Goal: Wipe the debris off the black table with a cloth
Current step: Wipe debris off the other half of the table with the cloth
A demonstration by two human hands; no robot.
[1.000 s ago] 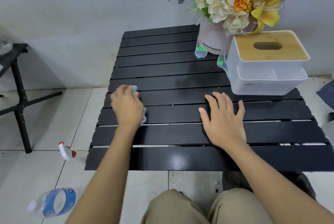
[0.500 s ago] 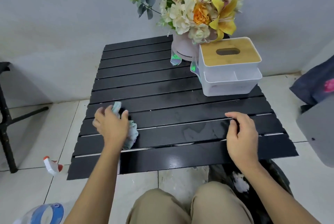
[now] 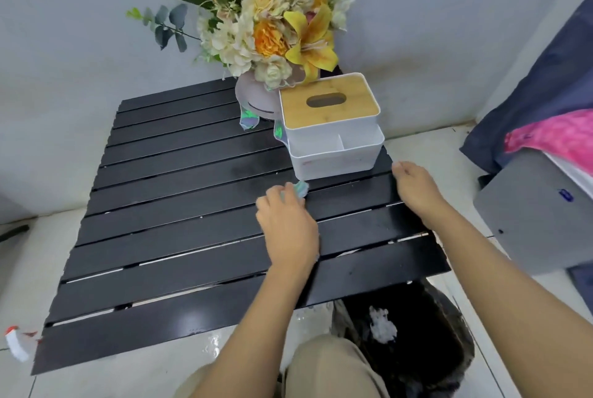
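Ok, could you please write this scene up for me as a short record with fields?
surface: black table, slatted
wiping: left hand holds the cloth down on a slat, just in front of the tissue box
bracing: right hand at the table's right edge, fingers hidden
far corner: flowers behind the tissue box
floor: bin by the near right corner; spray bottle at left

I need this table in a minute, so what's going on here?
A person is wiping the black table. Their left hand holds a pale green cloth against the slats, just in front of the white tissue box. Their right hand rests at the table's right edge. A dark bin stands below the near right corner.
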